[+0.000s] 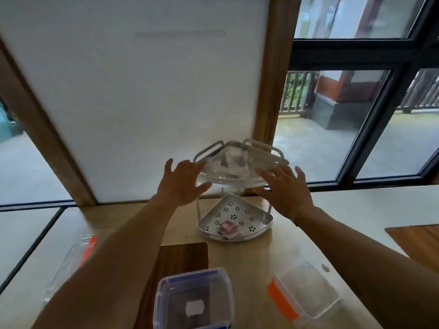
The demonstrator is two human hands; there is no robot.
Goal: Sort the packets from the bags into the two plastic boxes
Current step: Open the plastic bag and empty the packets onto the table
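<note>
Head camera view, looking forward and down along two bare forearms stretched over a pale table (pixel 249 257). Both hands are raised with fingers spread wide and nothing in them. The left hand (pixel 181 182) and the right hand (pixel 286 188) sit apart, one at each side of the upper shelf of a white two-tier corner rack (pixel 266 160). Whether either hand touches the shelf rim cannot be told — the picture is blurred there.

Between the hands, on that upper shelf, lies a crumpled clear plastic bag (pixel 234 162); its contents cannot be made out. Below and between the wrists is the rack's lower shelf (pixel 237 214), white with flower-shaped holes, and on it rests a small pink packet (pixel 228 227).

Nearer the person, under the left forearm, a clear plastic box with blue clips (pixel 193 300) stands on a dark wooden board (pixel 183 256), with a small white piece inside. Under the right forearm is a second clear plastic box with an orange clip (pixel 306 293). Beyond the left forearm, at the table edge, lies a clear lid with an orange clip (pixel 78 255). Behind the rack stands a white panel (pixel 142 91) — windows flank it.
</note>
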